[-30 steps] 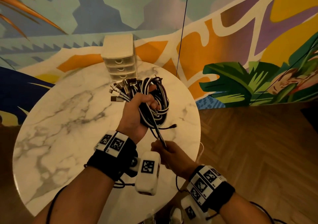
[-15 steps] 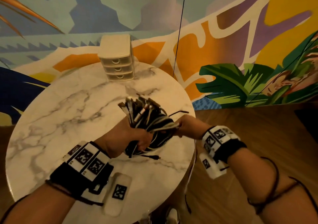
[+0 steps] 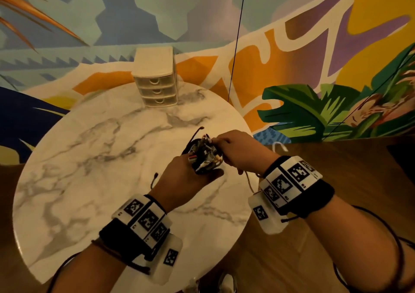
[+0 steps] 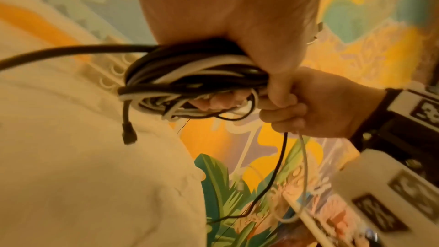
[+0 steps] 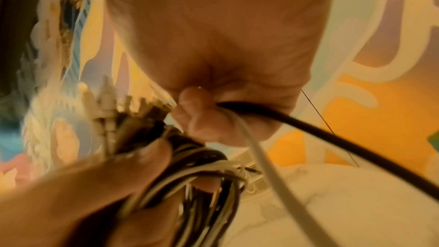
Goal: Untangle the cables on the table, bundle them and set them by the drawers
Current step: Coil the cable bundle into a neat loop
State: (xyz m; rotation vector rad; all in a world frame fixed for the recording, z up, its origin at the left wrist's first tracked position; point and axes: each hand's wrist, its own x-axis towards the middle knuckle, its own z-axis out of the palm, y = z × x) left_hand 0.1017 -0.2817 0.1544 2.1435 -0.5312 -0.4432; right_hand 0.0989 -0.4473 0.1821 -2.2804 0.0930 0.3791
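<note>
R hand (image 3: 235,151) shifted over cable bundle (image 3: 205,155), pinching strands, L hand (image 3: 186,180) grip round coil, drawers (image 3: 156,83) shut.

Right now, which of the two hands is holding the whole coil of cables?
The left hand: its grip wraps the cable bundle, while the right hand only pinches two trailing strands, one black, one white.

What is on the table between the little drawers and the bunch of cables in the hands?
Only bare marble table lies between the drawers and the cable bundle, as the head view shows.
</note>
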